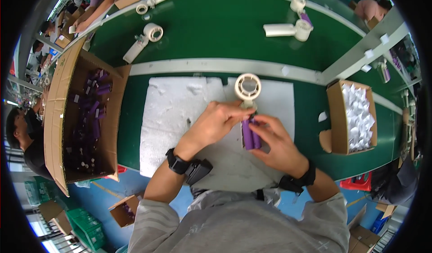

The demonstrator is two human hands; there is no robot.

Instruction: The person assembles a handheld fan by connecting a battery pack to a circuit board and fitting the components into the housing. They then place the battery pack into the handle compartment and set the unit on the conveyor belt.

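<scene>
In front of me, my left hand (216, 123) pinches the neck of a cream ring-shaped part (247, 87), which looks like the head of a small handheld fan. Just below it hangs a purple battery pack (248, 136) of side-by-side cylinders. Fingers of my right hand (280, 146) are closed around the pack's right side and top. Both hands meet where the neck joins the pack, and their fingers hide that spot. White foam sheets (164, 118) lie on the green bench beneath.
A large carton (123, 91) with several purple battery packs stands at left. At right, a smaller carton (335, 118) holds white pieces. Beyond a pale rail (189, 66), fan parts (153, 32) and a white fan piece (280, 30) lie on a green surface. Other people work at the far left.
</scene>
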